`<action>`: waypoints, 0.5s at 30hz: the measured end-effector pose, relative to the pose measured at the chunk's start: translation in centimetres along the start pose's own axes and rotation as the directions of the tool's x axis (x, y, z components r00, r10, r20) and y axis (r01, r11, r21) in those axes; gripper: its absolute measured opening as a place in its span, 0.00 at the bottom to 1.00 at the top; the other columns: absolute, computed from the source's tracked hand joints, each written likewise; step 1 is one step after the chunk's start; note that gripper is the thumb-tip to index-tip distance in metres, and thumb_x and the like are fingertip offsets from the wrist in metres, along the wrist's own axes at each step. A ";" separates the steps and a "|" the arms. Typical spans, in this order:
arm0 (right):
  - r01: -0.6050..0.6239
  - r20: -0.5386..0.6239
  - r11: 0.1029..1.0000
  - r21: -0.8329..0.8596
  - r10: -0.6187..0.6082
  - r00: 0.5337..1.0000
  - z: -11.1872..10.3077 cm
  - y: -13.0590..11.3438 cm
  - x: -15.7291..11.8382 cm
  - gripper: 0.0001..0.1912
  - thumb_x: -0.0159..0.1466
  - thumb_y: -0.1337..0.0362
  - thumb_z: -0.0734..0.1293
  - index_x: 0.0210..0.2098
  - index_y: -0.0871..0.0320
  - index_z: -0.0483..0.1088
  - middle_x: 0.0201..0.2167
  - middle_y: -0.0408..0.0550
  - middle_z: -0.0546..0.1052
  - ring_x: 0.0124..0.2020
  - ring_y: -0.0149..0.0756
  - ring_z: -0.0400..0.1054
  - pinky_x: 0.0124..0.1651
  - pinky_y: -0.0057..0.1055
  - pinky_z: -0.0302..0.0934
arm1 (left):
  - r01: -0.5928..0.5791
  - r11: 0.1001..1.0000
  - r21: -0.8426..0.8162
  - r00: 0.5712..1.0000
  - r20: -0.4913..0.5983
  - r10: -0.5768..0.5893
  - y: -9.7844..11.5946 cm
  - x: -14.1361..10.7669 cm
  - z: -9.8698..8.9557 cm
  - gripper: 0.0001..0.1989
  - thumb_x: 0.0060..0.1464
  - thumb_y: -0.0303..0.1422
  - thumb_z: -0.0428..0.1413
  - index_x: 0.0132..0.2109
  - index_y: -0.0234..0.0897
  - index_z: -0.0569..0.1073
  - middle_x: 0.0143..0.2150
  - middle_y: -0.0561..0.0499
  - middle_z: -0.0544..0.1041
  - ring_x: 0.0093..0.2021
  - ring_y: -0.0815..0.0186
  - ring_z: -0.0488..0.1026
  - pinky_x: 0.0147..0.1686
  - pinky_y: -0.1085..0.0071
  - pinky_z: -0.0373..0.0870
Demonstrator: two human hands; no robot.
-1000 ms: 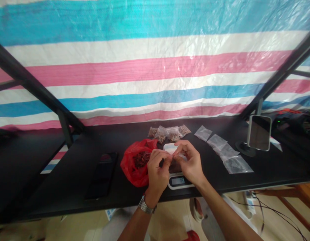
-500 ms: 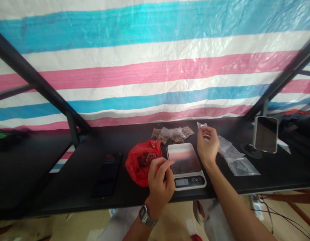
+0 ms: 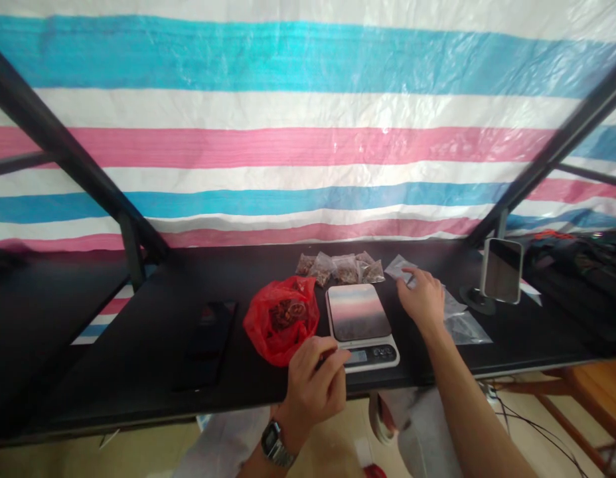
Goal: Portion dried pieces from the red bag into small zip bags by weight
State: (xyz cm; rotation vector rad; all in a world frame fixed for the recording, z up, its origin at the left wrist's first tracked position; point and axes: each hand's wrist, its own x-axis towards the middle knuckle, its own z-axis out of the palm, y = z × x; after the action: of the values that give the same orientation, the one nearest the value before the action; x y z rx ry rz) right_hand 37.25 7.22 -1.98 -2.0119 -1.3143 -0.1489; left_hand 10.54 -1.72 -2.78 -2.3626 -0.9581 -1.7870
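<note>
Curled loosely near the front left corner of the white kitchen scale [image 3: 362,313], my left hand [image 3: 315,378] has its fingers apart and nothing visible in them. It wears a watch and partly overlaps the scale's display. My right hand [image 3: 424,297] has thumb and fingers closed on a clear plastic bag [image 3: 398,266], right of the scale. More clear bags [image 3: 464,325] lie flat beside and under that hand. Left of the scale, a red plastic bag [image 3: 255,325] stands open with dark reddish-brown dried pieces [image 3: 287,313] in it. Several small filled bags [image 3: 346,269] lie behind the scale.
A phone-like device on a round stand [image 3: 502,271] is on the right. A flat black object [image 3: 208,342] lies on the left of the black table [image 3: 153,358]. Slanted black frame bars [image 3: 81,162] flank the table, with striped sheeting [image 3: 288,109] behind.
My right hand has come down and slightly right, the clear bag moving with it. My left hand has moved a little toward the table's front edge. The camera view has shifted slightly.
</note>
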 end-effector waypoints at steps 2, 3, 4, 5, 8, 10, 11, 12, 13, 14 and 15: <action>-0.081 0.073 0.990 -0.119 0.090 0.993 -0.4 2.1 0.7 0.21 0.61 0.59 0.68 0.51 0.57 0.82 0.53 0.63 0.82 0.52 0.61 0.74 0.54 0.52 0.64 | 0.008 1.000 -0.017 1.000 -0.015 -0.008 -0.1 -0.2 -0.1 0.15 0.58 0.16 0.53 0.43 0.39 0.77 0.36 0.47 0.78 0.34 0.65 0.76 0.36 0.70 0.76; -0.096 0.117 0.986 -0.136 0.112 0.987 -0.6 2.9 0.9 0.20 0.61 0.60 0.67 0.50 0.58 0.82 0.52 0.64 0.83 0.52 0.61 0.75 0.53 0.51 0.65 | 0.012 1.000 -0.023 1.000 -0.016 -0.012 -0.1 -0.4 -0.1 0.15 0.59 0.16 0.53 0.43 0.39 0.77 0.36 0.47 0.78 0.34 0.65 0.77 0.36 0.70 0.76; -0.110 0.157 0.986 -0.125 0.129 0.979 -0.9 3.5 1.2 0.19 0.62 0.62 0.67 0.50 0.58 0.82 0.50 0.64 0.84 0.50 0.60 0.76 0.51 0.49 0.65 | 0.024 1.000 -0.018 1.000 -0.015 -0.025 -0.2 -0.5 -0.1 0.15 0.59 0.16 0.52 0.44 0.39 0.77 0.37 0.47 0.78 0.35 0.64 0.77 0.37 0.70 0.76; -0.132 0.176 0.986 -0.103 0.149 0.973 -1.2 3.9 1.5 0.19 0.62 0.63 0.66 0.48 0.58 0.83 0.47 0.63 0.85 0.48 0.58 0.77 0.49 0.47 0.66 | 0.028 0.999 -0.016 1.000 -0.013 -0.029 -0.2 -0.6 -0.1 0.15 0.59 0.17 0.52 0.44 0.39 0.77 0.37 0.47 0.78 0.35 0.64 0.78 0.37 0.70 0.77; -0.232 0.146 0.973 0.011 0.228 0.963 -2.2 4.2 2.0 0.17 0.62 0.64 0.66 0.46 0.57 0.83 0.39 0.58 0.86 0.41 0.54 0.79 0.43 0.44 0.66 | 0.036 0.999 -0.005 0.999 -0.021 -0.036 -0.1 -0.8 -0.2 0.15 0.60 0.18 0.52 0.44 0.39 0.77 0.37 0.47 0.78 0.34 0.64 0.78 0.36 0.70 0.77; -0.250 0.063 0.955 0.158 0.243 0.968 -2.8 3.5 1.9 0.15 0.62 0.61 0.67 0.45 0.57 0.82 0.37 0.58 0.85 0.38 0.52 0.78 0.41 0.43 0.67 | 0.034 0.999 -0.015 0.999 -0.027 -0.035 0.0 -0.8 -0.3 0.15 0.60 0.18 0.52 0.44 0.40 0.78 0.36 0.48 0.78 0.33 0.65 0.78 0.35 0.70 0.77; -0.223 0.008 0.942 0.251 0.228 0.974 -3.0 2.9 1.6 0.15 0.62 0.58 0.69 0.44 0.58 0.82 0.36 0.57 0.85 0.36 0.51 0.78 0.41 0.43 0.68 | 0.035 0.999 -0.022 0.999 -0.029 -0.036 0.1 -0.7 -0.2 0.15 0.60 0.18 0.52 0.45 0.40 0.78 0.36 0.48 0.79 0.34 0.65 0.79 0.35 0.70 0.78; -0.176 -0.048 0.918 0.354 0.206 0.977 -3.2 2.2 1.1 0.15 0.62 0.55 0.70 0.42 0.59 0.81 0.35 0.57 0.85 0.35 0.49 0.77 0.40 0.42 0.69 | 0.042 0.999 -0.022 0.999 -0.030 -0.043 0.1 -0.6 -0.2 0.16 0.60 0.18 0.53 0.46 0.41 0.78 0.37 0.48 0.79 0.35 0.64 0.79 0.36 0.70 0.79; -0.116 -0.091 0.882 0.457 0.176 0.980 -3.3 1.2 0.4 0.16 0.62 0.53 0.72 0.41 0.59 0.81 0.35 0.56 0.84 0.35 0.47 0.77 0.40 0.41 0.70 | 0.054 0.998 -0.011 0.998 -0.027 -0.054 0.2 -0.5 -0.1 0.16 0.61 0.19 0.54 0.49 0.41 0.78 0.40 0.46 0.81 0.37 0.63 0.80 0.39 0.69 0.80; -0.054 -0.123 0.831 0.553 0.145 0.982 -3.4 0.0 -0.5 0.16 0.61 0.51 0.73 0.39 0.58 0.80 0.34 0.54 0.84 0.34 0.45 0.76 0.39 0.40 0.71 | 0.071 0.997 0.011 0.997 -0.016 -0.070 0.2 -0.4 0.1 0.16 0.62 0.21 0.55 0.53 0.41 0.77 0.44 0.44 0.82 0.42 0.61 0.81 0.43 0.66 0.81; -0.002 -0.114 0.756 0.654 0.101 0.988 -3.5 -1.4 -1.7 0.16 0.61 0.51 0.75 0.38 0.57 0.79 0.34 0.52 0.84 0.34 0.43 0.77 0.39 0.39 0.72 | 0.090 0.995 0.041 0.996 -0.003 -0.090 0.2 -0.3 0.2 0.17 0.63 0.25 0.58 0.58 0.41 0.76 0.50 0.41 0.82 0.48 0.58 0.82 0.48 0.62 0.82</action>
State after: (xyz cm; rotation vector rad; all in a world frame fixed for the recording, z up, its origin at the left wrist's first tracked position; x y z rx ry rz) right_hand 36.25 4.08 0.48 -1.3973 -1.0226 0.1769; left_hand 10.80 -1.97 -3.08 -2.3290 -1.1066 -1.7798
